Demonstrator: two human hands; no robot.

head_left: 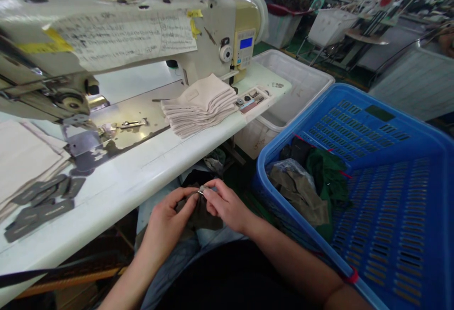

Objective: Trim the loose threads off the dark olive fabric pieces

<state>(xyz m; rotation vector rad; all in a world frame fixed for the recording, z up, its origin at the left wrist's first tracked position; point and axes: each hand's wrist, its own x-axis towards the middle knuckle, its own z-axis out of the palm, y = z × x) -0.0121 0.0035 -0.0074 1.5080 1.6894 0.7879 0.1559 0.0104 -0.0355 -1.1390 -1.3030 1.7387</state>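
Over my lap, both hands meet at a dark olive-brown piece of fabric (205,216). My left hand (173,210) pinches its upper edge between thumb and forefinger. In the fingers of my right hand (225,203) is a small shiny metal tool (201,190), touching the fabric close to the left thumb; its exact kind is too small to make out. Above the hands, a folded stack of beige fabric pieces (204,104) lies on the sewing machine table (149,159). The sewing machine (220,26) stands behind it.
At left on the table are beige panels (28,154) and several dark grey tabs (42,203). To the right, a blue plastic basket (383,192) holds green and brown cloth (301,192). A white bin (301,78) stands behind the table end. The table's front edge runs just beyond my hands.
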